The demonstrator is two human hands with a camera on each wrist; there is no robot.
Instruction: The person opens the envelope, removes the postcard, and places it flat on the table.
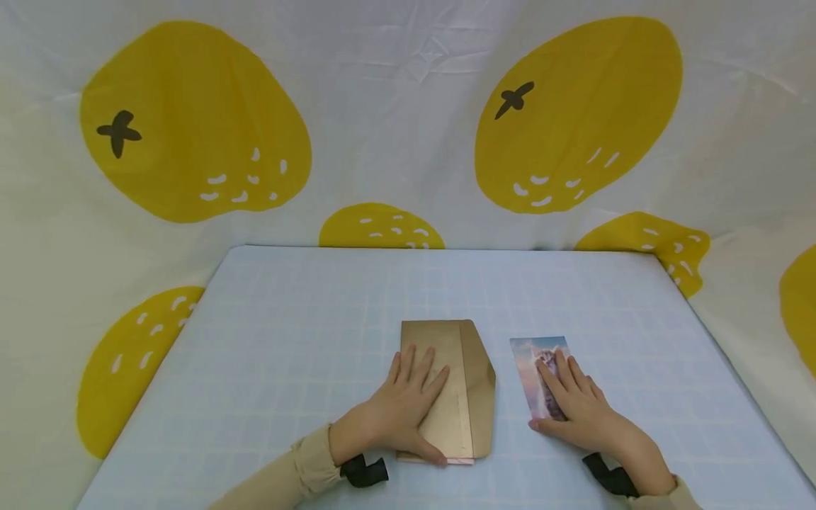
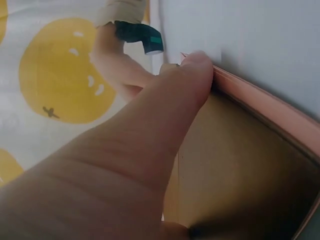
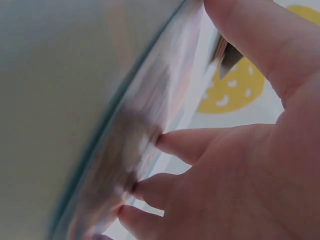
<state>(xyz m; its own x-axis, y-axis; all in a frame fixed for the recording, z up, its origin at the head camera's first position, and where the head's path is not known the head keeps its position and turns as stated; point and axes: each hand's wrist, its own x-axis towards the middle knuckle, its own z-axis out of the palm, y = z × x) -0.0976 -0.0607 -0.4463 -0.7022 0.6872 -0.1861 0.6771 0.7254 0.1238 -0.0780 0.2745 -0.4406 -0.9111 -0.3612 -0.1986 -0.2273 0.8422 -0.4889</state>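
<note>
A brown paper envelope lies on the table with its flap spread out to the right. My left hand rests on it, fingers spread and straight, thumb at the near edge. Pink paper shows along that edge in the left wrist view, inside or beneath the envelope. To the right lies a picture card with a kitten on a pastel background. On this card rests my right hand, fingers extended and thumb by its near left corner. The right wrist view shows the fingertips touching the card's face.
A pale blue checked cloth covers the table. Behind and beside the table hangs a white curtain printed with large yellow fruit. Black bands circle both wrists. A narrow strip of cloth separates envelope and card.
</note>
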